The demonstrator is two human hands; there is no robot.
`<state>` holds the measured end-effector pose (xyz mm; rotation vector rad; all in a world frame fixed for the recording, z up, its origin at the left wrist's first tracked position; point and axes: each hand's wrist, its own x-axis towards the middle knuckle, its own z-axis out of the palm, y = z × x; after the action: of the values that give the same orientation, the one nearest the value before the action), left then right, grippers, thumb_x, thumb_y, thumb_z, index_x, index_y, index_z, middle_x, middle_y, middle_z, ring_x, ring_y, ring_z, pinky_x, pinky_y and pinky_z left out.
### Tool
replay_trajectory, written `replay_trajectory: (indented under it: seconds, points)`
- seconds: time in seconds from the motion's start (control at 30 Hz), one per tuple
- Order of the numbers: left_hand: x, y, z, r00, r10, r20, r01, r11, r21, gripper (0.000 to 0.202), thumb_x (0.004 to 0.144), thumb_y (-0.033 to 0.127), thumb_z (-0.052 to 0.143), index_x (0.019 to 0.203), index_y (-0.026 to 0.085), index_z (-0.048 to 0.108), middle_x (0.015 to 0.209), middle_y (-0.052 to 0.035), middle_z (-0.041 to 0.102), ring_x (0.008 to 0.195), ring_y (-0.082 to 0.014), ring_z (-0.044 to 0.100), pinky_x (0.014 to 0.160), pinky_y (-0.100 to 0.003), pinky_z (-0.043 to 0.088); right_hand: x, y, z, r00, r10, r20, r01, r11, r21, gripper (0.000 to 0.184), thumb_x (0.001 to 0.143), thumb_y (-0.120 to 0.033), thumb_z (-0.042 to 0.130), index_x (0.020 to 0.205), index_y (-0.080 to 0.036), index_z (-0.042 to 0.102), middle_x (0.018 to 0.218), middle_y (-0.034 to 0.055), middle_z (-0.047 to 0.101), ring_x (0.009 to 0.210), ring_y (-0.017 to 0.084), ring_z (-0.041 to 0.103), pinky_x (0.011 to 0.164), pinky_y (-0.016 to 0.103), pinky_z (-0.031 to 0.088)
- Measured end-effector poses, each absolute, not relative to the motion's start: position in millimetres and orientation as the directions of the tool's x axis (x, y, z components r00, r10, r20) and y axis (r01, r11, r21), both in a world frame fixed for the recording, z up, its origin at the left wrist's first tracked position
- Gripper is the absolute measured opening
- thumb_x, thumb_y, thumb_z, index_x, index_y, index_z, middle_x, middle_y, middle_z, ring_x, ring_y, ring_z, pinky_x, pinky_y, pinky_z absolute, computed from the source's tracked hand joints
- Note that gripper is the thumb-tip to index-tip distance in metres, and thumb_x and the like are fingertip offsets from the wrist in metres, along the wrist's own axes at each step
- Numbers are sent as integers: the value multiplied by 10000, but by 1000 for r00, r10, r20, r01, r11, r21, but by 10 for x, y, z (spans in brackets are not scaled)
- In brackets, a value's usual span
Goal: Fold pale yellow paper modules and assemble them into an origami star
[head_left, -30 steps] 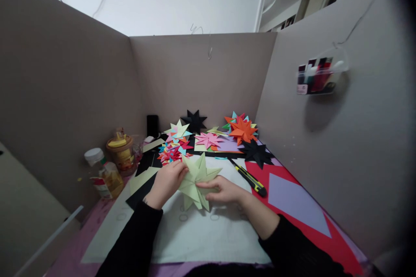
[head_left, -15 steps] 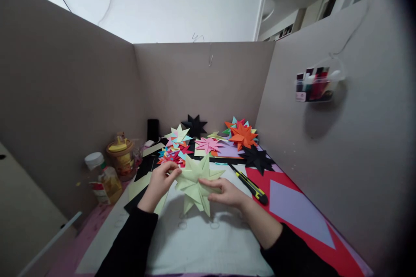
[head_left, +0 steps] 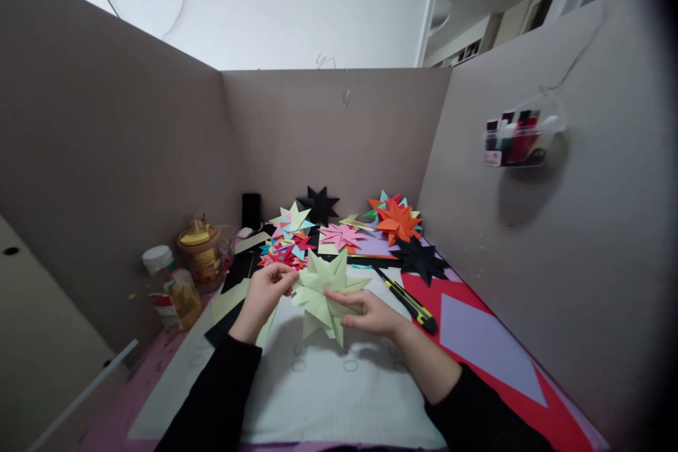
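A pale green folded paper star (head_left: 327,293) is held up just above the white sheet (head_left: 339,388) in the middle of the desk. My left hand (head_left: 265,296) pinches one of its left points with thumb and fingers closed. My right hand (head_left: 371,314) grips the star's right side, fingers pressed along a fold. Both black sleeves reach in from the bottom edge.
Several finished paper stars lie behind: black (head_left: 318,203), pink (head_left: 340,234), orange (head_left: 396,221), another black (head_left: 421,259), a multicoloured pile (head_left: 283,251). A yellow-black utility knife (head_left: 407,300) lies right. Red paper (head_left: 477,339), bottles (head_left: 177,293) and a jar (head_left: 200,252) stand left. Cardboard walls enclose the desk.
The star has turned slightly and risen a little between my hands. The view has tilted down somewhat; the things on the desk have not moved.
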<state>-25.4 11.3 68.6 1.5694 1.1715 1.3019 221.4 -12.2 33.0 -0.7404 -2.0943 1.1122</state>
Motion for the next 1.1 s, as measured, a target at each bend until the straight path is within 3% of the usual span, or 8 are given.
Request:
replay_trajectory:
  seconds: [0.17,0.23,0.33,0.43,0.53,0.6,0.93,1.1]
  points:
    - [-252,125,661,31,949,314,201,-313,928,252,636,353,717,747,151,613,554,29,530,481,-102,482,460,-209,373,2214,-131,345,-669,700,252,164,469,-868,588,782,-420,654,1309,-227,479,1342,94,505,1244,270,464,1067,445,305]
    - [-237,150,613,15,935,355,214,-349,912,272,627,337,726,774,158,584,634,26,544,519,-98,487,485,-208,386,2215,-124,324,-681,691,242,168,469,-867,587,786,-426,648,1311,-229,476,1356,95,490,1255,274,449,1075,453,285]
    - [-180,175,535,-37,915,402,198,-387,900,391,597,302,755,907,169,557,902,-30,588,708,-133,561,584,-227,440,2223,-102,270,-673,702,234,162,448,-879,582,803,-434,626,1324,-237,457,1380,91,462,1275,269,424,1082,459,265]
    - [-103,158,497,-6,954,301,17,-301,953,590,602,307,768,1100,178,480,1023,-82,604,895,-199,601,683,-277,482,2229,-88,239,-656,715,243,138,430,-892,592,808,-440,620,1334,-233,443,1389,92,452,1288,264,406,1087,455,255]
    - [-41,114,503,175,972,159,-137,-136,981,535,621,324,764,1057,143,514,968,-111,659,868,-234,637,714,-319,496,2223,-96,259,-666,705,245,116,422,-899,602,800,-441,629,1334,-233,443,1385,90,459,1287,258,408,1091,445,250]
    - [-10,89,511,227,964,136,-170,-99,980,455,609,313,771,971,122,572,953,-124,679,849,-251,648,727,-335,499,2215,-106,282,-678,692,246,97,417,-904,621,786,-441,645,1336,-240,438,1394,84,448,1289,253,406,1094,441,249]
    - [94,56,444,70,985,155,-81,-149,985,407,543,290,805,868,120,627,883,-106,701,798,-251,657,689,-325,503,2179,-80,204,-660,705,261,47,386,-921,567,830,-458,587,1333,-241,443,1396,77,447,1285,241,411,1088,434,262]
    - [66,71,430,11,978,206,-108,-204,973,565,548,294,808,1029,154,548,882,-60,679,798,-216,646,683,-301,493,2174,-99,222,-671,702,238,82,390,-917,556,844,-457,566,1337,-236,436,1403,77,436,1295,239,398,1096,430,251]
